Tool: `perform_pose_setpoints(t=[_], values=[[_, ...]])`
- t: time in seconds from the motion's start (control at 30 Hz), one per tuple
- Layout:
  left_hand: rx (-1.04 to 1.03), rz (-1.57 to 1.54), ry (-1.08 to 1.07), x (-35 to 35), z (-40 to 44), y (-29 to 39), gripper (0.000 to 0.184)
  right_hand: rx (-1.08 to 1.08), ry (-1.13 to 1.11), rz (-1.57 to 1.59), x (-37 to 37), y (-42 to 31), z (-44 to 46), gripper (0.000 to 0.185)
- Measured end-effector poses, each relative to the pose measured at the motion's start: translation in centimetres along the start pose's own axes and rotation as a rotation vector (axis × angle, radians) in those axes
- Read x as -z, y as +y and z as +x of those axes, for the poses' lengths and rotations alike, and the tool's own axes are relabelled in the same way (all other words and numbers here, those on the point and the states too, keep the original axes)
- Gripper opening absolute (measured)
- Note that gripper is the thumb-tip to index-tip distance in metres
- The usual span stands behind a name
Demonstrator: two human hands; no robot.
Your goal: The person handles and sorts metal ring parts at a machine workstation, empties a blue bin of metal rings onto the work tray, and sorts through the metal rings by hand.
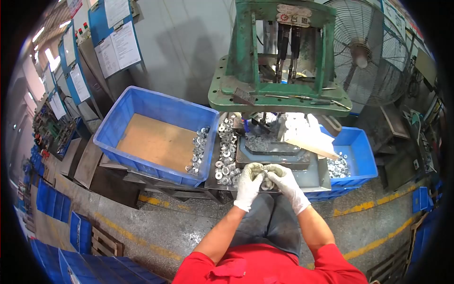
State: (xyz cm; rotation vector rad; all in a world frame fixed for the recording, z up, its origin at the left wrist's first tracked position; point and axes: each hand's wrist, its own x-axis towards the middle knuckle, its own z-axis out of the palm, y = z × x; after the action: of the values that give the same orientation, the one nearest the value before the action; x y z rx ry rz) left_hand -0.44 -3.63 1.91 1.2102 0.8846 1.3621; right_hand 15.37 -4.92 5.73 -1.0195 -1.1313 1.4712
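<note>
My left hand [249, 186] and my right hand [286, 183], both in white gloves, meet at the front edge of the press table. Their fingers are closed together around small round metal parts [266, 182], partly hidden by the gloves. Just left of my hands, many similar silvery metal parts [227, 154] lie heaped on the table. Beyond my fingers is the dark metal die block [274, 154] under the green press [283, 94].
A big blue bin [100, 137] at left has cardboard on its bottom and metal parts along its right side. At right, a slanted board [312, 146] leads toward another blue bin [364, 154] with small parts. A large fan [362, 54] stands behind.
</note>
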Motion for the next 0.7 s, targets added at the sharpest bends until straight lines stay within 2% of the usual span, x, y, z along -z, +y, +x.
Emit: perform_pose_setpoints(t=[0.17,0.2,0.3,0.33,0.37,0.43,0.5,0.57,0.7], values=[[-0.103,0.154,0.110,-0.9,0.1,-0.7,0.028,-0.094,0.030,-0.141,0.4,-1.0,0.4,0.018],[-0.088,0.271,0.140,-0.8,0.0,-0.2,0.024,-0.115,0.021,-0.160,0.3,-1.2,0.3,0.017],[-0.281,0.743,-0.002,1.6,0.5,2.9,0.017,0.045,0.052,-0.112,1.2,0.7,1.8,0.016],[-0.244,0.875,-0.031,2.8,0.4,3.6,0.017,0.141,0.127,-0.081,1.3,0.1,2.3,0.016],[-0.227,1.003,-0.059,4.2,0.2,4.0,0.018,0.102,0.168,-0.022,1.8,-1.2,2.7,0.016],[-0.209,1.380,-0.216,6.7,-0.1,4.3,0.020,0.237,0.251,-0.021,3.1,-2.6,4.1,0.016],[-0.250,1.354,-0.312,9.2,0.2,2.2,0.019,0.326,0.288,0.005,3.8,-4.3,5.6,0.020],[-0.219,1.373,-0.418,9.3,1.3,2.4,0.018,0.217,0.399,-0.422,4.3,-7.0,6.1,0.029],[-0.267,1.288,-0.525,10.3,2.5,2.3,0.016,0.390,0.437,-0.523,4.8,-7.6,7.1,0.035]])
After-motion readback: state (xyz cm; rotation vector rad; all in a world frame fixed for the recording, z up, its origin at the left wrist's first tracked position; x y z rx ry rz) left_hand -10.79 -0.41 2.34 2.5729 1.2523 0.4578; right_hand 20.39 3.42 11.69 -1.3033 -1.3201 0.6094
